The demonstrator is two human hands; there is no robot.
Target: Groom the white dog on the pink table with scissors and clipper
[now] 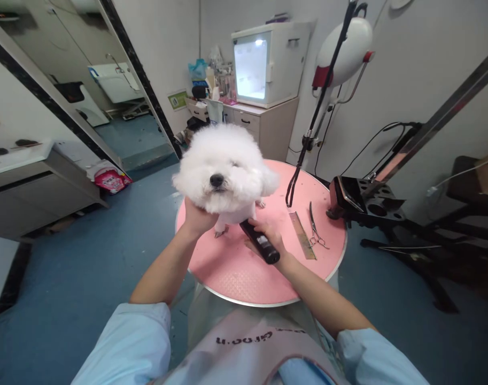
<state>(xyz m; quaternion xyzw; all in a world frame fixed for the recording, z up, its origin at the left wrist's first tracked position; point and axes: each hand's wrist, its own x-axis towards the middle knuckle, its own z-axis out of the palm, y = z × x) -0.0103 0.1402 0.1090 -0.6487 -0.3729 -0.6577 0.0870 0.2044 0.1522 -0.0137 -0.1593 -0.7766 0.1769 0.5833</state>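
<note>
A fluffy white dog [227, 160] stands on a round pink grooming table [244, 278], facing me. My left hand [201, 216] holds the dog under its jaw at the left side; the fur hides most of those fingers. In my right hand [270, 235] is a black hair clipper [262, 243], its front end close to the dog's chest and foreleg. Whether the blade touches the coat I cannot tell. Right of that hand, a metal comb [302, 235] lies flat on the table, beside a pair of scissors [316, 230].
A black grooming loop [295, 182] hangs over the table's far right side. Beyond the right edge is a black tool holder [368, 198] on a slanted metal post. A lit white cabinet [268, 64] stands on drawers at the back; a white dryer [343, 51] is beside it.
</note>
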